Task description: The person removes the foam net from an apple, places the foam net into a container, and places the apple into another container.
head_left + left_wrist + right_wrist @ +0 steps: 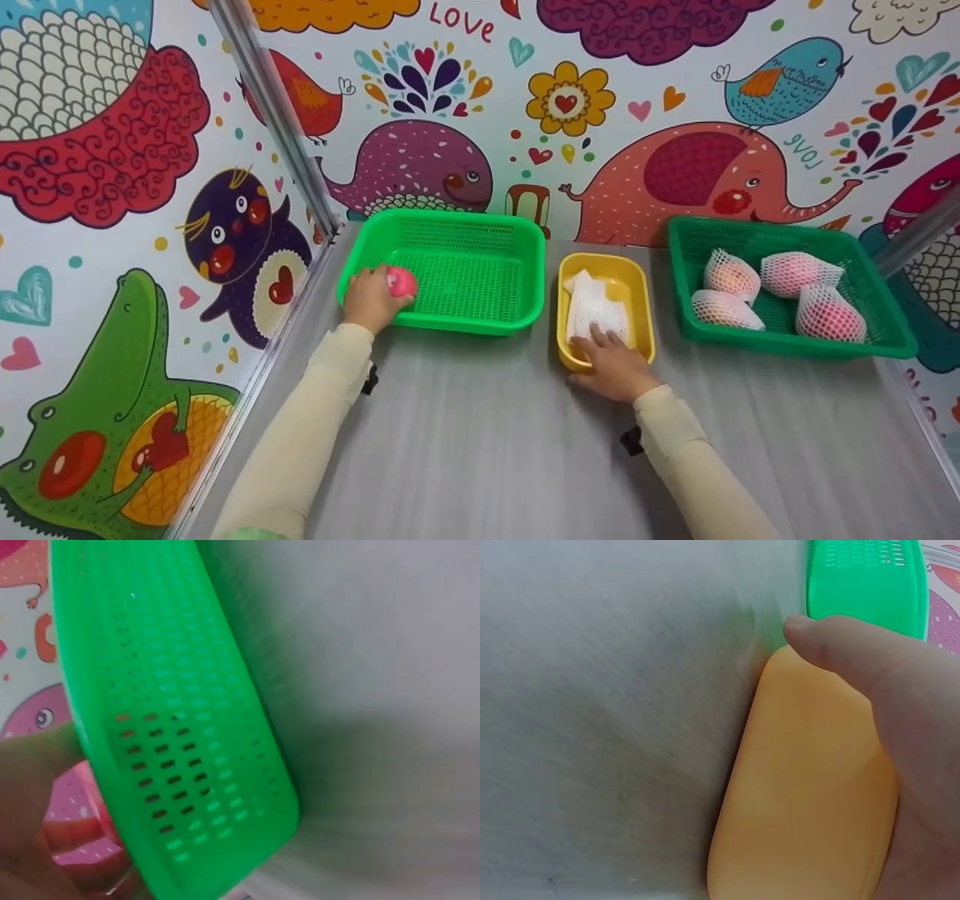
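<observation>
My left hand (370,300) holds a round pink fruit (403,282), perhaps a peach, at the left end of the light green basket (469,328). In the left wrist view the basket wall (172,705) hides most of that fruit. White foam fruit nets (596,307) lie in a small yellow bin (647,337). Over its near edge reaches my right hand (616,369), fingers spread and touching the nets. The right wrist view has the thumb (840,649) stretched out above the bin's outer wall (802,780); the fingertips are hidden there.
At the right stands a dark green basket (795,349) holding several pink fruits in white foam nets (831,315). All the containers sit on a grey table (480,442). Behind it and to the left rise printed panels (570,45) with a metal frame post (277,112).
</observation>
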`<state>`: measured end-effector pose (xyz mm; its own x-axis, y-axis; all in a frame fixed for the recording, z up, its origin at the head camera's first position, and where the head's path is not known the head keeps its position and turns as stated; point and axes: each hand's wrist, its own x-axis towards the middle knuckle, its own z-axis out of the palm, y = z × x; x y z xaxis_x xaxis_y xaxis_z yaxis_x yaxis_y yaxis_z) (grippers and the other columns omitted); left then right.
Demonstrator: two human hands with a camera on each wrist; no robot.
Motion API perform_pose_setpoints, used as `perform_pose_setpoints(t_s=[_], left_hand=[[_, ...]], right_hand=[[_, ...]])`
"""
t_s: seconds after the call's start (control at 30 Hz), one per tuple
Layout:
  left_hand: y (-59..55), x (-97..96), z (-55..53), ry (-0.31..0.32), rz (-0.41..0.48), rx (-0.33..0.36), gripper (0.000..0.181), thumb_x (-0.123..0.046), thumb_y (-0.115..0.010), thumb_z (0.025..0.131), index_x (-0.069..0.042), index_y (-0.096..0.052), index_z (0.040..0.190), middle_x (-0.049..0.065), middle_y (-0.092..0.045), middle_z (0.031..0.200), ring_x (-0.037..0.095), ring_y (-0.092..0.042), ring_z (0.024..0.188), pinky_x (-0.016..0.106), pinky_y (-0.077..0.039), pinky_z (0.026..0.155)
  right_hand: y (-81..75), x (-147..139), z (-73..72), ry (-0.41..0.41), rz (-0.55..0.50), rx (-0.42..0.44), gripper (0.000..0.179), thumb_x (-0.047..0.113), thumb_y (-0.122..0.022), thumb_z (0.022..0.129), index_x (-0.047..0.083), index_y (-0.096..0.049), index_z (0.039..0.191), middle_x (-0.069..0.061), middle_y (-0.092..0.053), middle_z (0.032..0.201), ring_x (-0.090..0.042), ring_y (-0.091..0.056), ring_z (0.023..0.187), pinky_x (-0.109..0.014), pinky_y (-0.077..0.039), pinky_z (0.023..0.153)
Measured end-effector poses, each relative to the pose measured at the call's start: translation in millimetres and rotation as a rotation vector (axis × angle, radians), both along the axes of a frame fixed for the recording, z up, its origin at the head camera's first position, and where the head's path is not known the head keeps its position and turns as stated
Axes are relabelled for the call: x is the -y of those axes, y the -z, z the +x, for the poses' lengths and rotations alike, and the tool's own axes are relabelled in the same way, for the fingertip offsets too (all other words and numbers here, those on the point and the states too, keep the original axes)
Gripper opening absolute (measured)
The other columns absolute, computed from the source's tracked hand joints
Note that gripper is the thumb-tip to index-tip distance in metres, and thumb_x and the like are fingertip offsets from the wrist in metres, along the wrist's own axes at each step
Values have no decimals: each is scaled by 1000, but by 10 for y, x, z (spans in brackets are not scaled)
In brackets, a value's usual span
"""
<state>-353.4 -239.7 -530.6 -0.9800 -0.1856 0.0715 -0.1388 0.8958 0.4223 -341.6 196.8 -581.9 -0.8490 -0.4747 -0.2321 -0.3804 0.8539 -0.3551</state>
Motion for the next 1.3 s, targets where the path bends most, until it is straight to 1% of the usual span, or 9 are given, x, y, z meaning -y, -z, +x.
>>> perform_pose_setpoints(t_s=[0.13, 0.3, 0.4, 0.63, 0.8, 0.9, 1.0, 1.13, 1.3], left_hand=[[30, 37, -82, -19, -14, 31, 71, -29, -88, 92, 11, -59, 142, 36, -61, 134, 53, -56, 125, 66, -48, 105], [64, 103, -119, -19, -17, 72, 67, -28, -88, 91, 13, -61, 137, 36, -64, 130, 53, -57, 123, 64, -47, 106], [72, 144, -144, -7, -19, 80, 65, -26, -88, 90, 15, -62, 133, 36, -66, 127, 54, -59, 121, 62, -45, 108], [19, 182, -170, -27, -13, 115, 64, -24, -89, 90, 14, -62, 134, 36, -65, 128, 54, -57, 123, 62, -45, 109], [-41, 143, -202, -26, -58, 149, 66, -25, -89, 92, 14, -61, 137, 36, -65, 131, 54, -56, 126, 61, -42, 111], [-53, 97, -226, -29, -81, 181, 69, -27, -88, 94, 14, -59, 140, 37, -63, 134, 55, -54, 128, 62, -44, 110], [-42, 55, -252, -38, -102, 206, 72, -28, -89, 94, 13, -57, 143, 38, -62, 135, 57, -53, 128, 63, -47, 108], [-17, 6, -312, -35, -147, 227, 73, -30, -90, 92, 13, -58, 141, 37, -64, 132, 56, -57, 126, 63, -48, 107], [28, -59, -388, -32, -170, 281, 74, -31, -91, 92, 12, -58, 143, 37, -65, 132, 56, -59, 126, 63, -49, 106]], right_hand=[[-12, -25, -24, -17, 4, -30, 70, 39, -76, 103, 8, -51, 161, -31, -29, 170, -59, -29, 153, -73, -31, 118], [-35, 10, -33, -26, 4, -25, 71, 40, -76, 103, 8, -51, 161, -31, -28, 170, -59, -30, 152, -73, -31, 118], [-39, 38, -35, -29, 6, -24, 71, 41, -76, 103, 9, -51, 161, -30, -28, 171, -59, -29, 153, -72, -31, 119], [-81, 103, -40, -39, 10, -21, 71, 41, -76, 103, 9, -50, 162, -30, -27, 171, -58, -28, 154, -71, -30, 120], [-106, 109, -55, -36, 10, -24, 72, 41, -76, 103, 10, -49, 162, -29, -25, 173, -58, -26, 155, -71, -29, 120], [-97, 92, -51, -33, 6, -22, 72, 40, -76, 103, 11, -50, 162, -28, -24, 173, -59, -24, 155, -72, -28, 120], [-75, 67, -38, -36, -1, -26, 72, 40, -77, 102, 10, -50, 162, -29, -24, 173, -60, -25, 154, -72, -28, 120], [-56, 34, -19, -50, -10, -42, 70, 39, -77, 102, 9, -52, 160, -31, -27, 171, -62, -29, 151, -73, -31, 118], [-79, -25, -12, -58, -36, 5, 67, 35, -78, 102, 9, -53, 159, -32, -26, 171, -63, -27, 151, -74, -31, 117]])
